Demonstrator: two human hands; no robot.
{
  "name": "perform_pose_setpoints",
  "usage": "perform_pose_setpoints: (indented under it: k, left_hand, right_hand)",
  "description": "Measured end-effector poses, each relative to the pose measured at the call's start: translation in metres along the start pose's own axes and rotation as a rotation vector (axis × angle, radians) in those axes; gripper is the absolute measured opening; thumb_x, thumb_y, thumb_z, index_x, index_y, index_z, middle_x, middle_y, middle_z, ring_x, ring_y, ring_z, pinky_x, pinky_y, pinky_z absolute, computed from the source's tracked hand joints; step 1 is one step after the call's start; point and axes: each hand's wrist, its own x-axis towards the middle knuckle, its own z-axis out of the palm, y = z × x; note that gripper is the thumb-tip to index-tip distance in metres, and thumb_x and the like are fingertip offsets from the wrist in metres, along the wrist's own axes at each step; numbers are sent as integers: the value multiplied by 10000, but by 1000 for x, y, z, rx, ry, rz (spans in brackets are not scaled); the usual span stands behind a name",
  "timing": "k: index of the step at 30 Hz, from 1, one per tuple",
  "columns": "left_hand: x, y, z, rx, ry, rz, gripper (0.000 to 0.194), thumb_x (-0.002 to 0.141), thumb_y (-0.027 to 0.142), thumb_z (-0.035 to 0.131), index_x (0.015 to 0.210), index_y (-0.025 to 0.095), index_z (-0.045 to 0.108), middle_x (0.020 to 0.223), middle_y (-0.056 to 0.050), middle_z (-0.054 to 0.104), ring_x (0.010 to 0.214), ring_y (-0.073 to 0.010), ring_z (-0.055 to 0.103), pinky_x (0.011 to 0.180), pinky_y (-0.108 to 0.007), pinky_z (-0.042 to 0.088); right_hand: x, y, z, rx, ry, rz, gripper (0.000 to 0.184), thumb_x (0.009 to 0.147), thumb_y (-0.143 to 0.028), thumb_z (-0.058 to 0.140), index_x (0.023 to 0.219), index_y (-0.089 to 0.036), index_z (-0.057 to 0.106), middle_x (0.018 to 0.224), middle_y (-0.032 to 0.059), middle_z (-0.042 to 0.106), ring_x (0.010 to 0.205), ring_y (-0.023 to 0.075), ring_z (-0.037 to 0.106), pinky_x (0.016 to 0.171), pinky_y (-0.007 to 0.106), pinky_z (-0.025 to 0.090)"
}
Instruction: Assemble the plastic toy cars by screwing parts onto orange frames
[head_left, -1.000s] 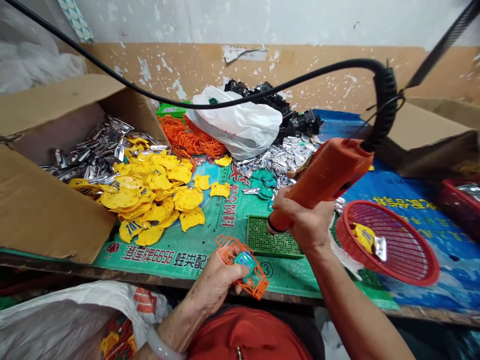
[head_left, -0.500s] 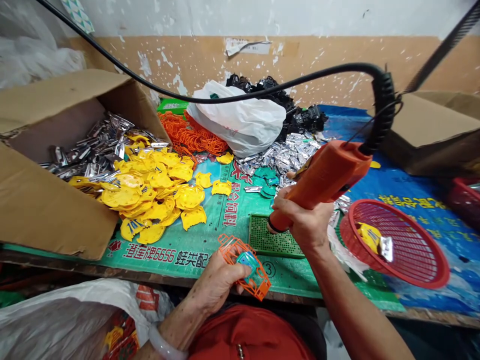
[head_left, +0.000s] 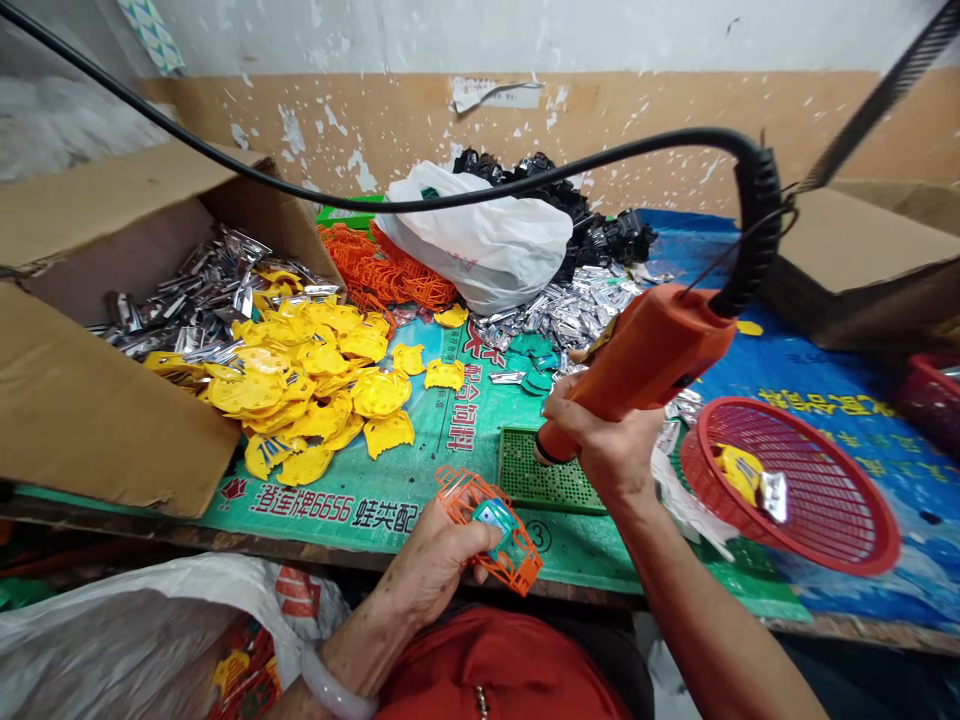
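Right hand point(head_left: 607, 450) gripping an orange tool point(head_left: 645, 360) beside an orange frame point(head_left: 487, 530) in the left hand point(head_left: 439, 560)

A person is sitting at a bench point(head_left: 600, 590) against a peeling wall point(head_left: 480, 120), with a printed green and blue sheet point(head_left: 360, 510) covering the top. Stock is lying in separate heaps within arm's reach, apparently so that each kind stays easy to grab. An open cardboard box point(head_left: 97, 420) is holding silver packets point(head_left: 202, 290), while yellow plastic pieces point(head_left: 300, 390) are spilling out of it onto the sheet. Further back, a white bag point(head_left: 480, 240) is sitting among orange mesh frames point(head_left: 382, 270) and black parts point(head_left: 555, 190). Teal pieces point(head_left: 529, 350) are lying just beyond a green perforated board point(head_left: 540, 475). On the right, a red basket point(head_left: 750, 410) is holding a yellow piece point(head_left: 739, 475), and it is sitting apart from the heaps, perhaps to keep that piece separate. A black coiled cable point(head_left: 757, 215) is arching up and away from the tool, seemingly to stay clear of the work. The right fingers point(head_left: 570, 410) are wrapped closed around the tool's body, its tip pointing down just above the board. The left fingers point(head_left: 469, 540) are curled around the frame, holding it low at the bench edge with a teal piece point(head_left: 495, 520) sitting inside it
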Motion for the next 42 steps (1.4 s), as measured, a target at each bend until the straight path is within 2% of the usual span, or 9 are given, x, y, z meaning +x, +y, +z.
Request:
perform_pose_setpoints:
  k: [6, 9, 12, 14, 18, 22, 29, 34, 42]
  left_hand:
    - [-2, 0, 0, -49, 40, 6, 259, 627, 236, 676, 830, 155, 537, 672, 22, 546, 504, -73, 482, 356, -146, 358]
    - [-3, 1, 1, -64, 46, 1, 253, 620, 222, 679, 824, 159, 542, 662, 29, 542, 489, -65, 470, 349, -139, 354]
    - [-3, 2, 1, -76, 49, 1, 265, 615, 201, 680, 843, 163, 550, 674, 31, 556, 484, -68, 489, 348, -142, 362]
    - [-2, 2, 1, -81, 47, 7, 258, 620, 182, 674, 848, 163, 556, 681, 31, 562, 491, -75, 511, 349, -144, 363]
    - [0, -1, 0, -104, 14, 31, 199, 645, 152, 646, 828, 155, 568, 640, 36, 550, 462, -65, 481, 352, -150, 356]
    - [1, -2, -1, -116, -27, 37, 245, 658, 151, 648, 891, 155, 572, 647, 33, 562, 446, -66, 467, 350, -158, 357]
    - [2, -2, -1, -124, -55, 57, 205, 662, 151, 648, 855, 152, 577, 617, 45, 515, 438, -62, 427, 350, -160, 353]
    - [3, -2, -1, -119, -84, 72, 191, 662, 161, 647, 844, 139, 597, 601, 39, 527, 414, -59, 412, 351, -167, 347]
    - [2, -2, -1, -94, -68, 66, 110, 655, 146, 638, 759, 151, 604, 586, 41, 511, 432, -63, 415, 385, -177, 347]
  right_hand:
    - [4, 5, -4, 20, -14, 10, 156, 544, -151, 766, 614, -173, 628, 629, -26, 626, 509, 127, 550, 509, 309, 468]
    - [6, -9, -6, 161, -3, 17, 158, 548, -141, 766, 616, -186, 629, 610, -30, 603, 512, 129, 546, 510, 303, 452]
    - [0, -35, -8, 323, -34, 32, 208, 565, -114, 747, 713, -228, 654, 601, -33, 595, 532, 139, 551, 527, 302, 456]
    - [-9, -51, -9, 395, -108, 41, 239, 611, -110, 717, 796, -254, 668, 629, -23, 610, 558, 148, 564, 551, 310, 472]
    - [-29, -66, -7, 478, -236, 70, 358, 677, -172, 746, 1002, -296, 661, 712, -18, 616, 624, 158, 593, 593, 325, 517]
    - [-40, -64, -1, 465, -292, 127, 499, 673, -237, 789, 1135, -304, 614, 729, -19, 608, 633, 157, 594, 601, 332, 539]
    - [-43, -61, 6, 451, -276, 180, 521, 647, -234, 797, 1115, -321, 585, 713, -31, 603, 637, 161, 578, 598, 345, 535]
    - [-45, -56, 7, 413, -301, 143, 567, 676, -267, 789, 1183, -323, 543, 738, -34, 618, 645, 154, 579, 606, 329, 527]
    - [-45, -54, 4, 319, -379, 100, 574, 703, -285, 755, 1214, -342, 499, 756, -32, 606, 652, 174, 583, 641, 379, 529]
